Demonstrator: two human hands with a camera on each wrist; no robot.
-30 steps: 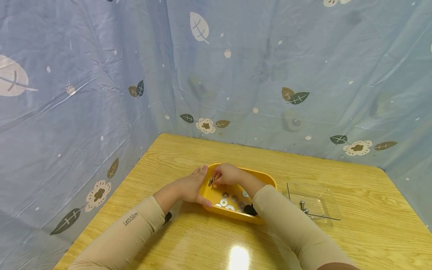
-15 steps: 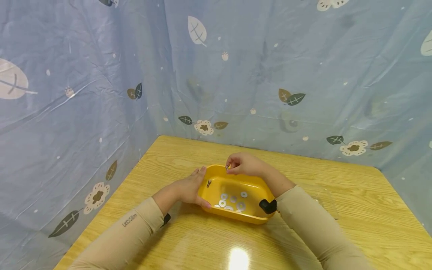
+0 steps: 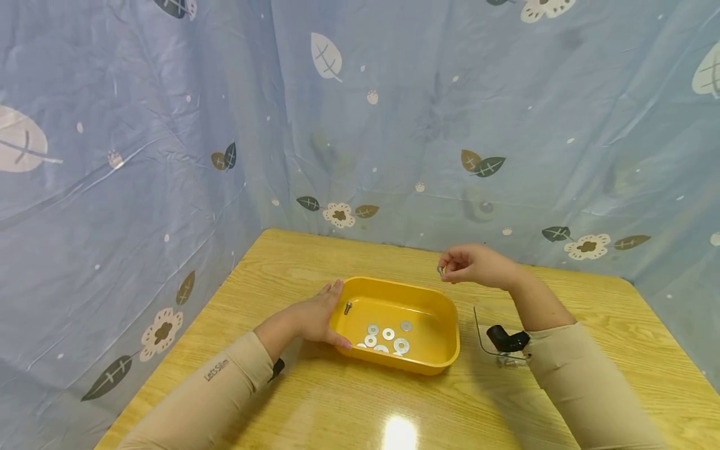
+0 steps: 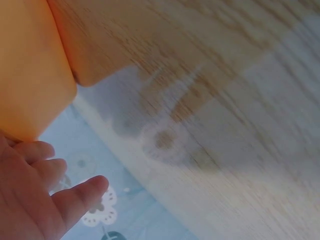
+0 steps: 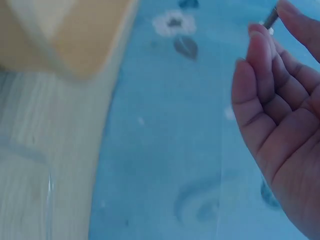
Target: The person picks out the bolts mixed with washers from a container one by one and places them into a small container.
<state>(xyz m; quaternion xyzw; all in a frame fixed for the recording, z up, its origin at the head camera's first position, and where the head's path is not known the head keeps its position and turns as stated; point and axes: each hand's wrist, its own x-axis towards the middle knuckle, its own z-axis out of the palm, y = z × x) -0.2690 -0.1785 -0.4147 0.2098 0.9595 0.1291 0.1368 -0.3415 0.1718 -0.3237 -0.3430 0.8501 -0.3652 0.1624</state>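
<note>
My left hand [image 3: 312,317] rests on the left end of a yellow plastic tray [image 3: 394,360], its thumb over the near rim. In the left wrist view the fingers [image 4: 82,197] are extended beside the tray's wall. My right hand [image 3: 478,267] is raised beyond the tray's far right corner, pinching a small metal bolt [image 3: 440,270] between thumb and fingers. The bolt's shank [image 5: 271,19] shows at the top of the right wrist view. Another bolt [image 3: 348,307] lies inside the tray at the left, and several flat washers [image 3: 402,345] lie near its front wall.
To the tray's right stands a clear plastic box [image 3: 477,322], partly hidden by the right forearm and its black wrist camera [image 3: 506,339]. Metal pieces show faintly in it. A patterned blue curtain [image 3: 394,125] hangs behind and left of the wooden table [image 3: 315,400].
My right hand has lifted a bolt out of the tray and carried it right, past the far right corner. One bolt stays in the tray. The left hand has stayed put.
</note>
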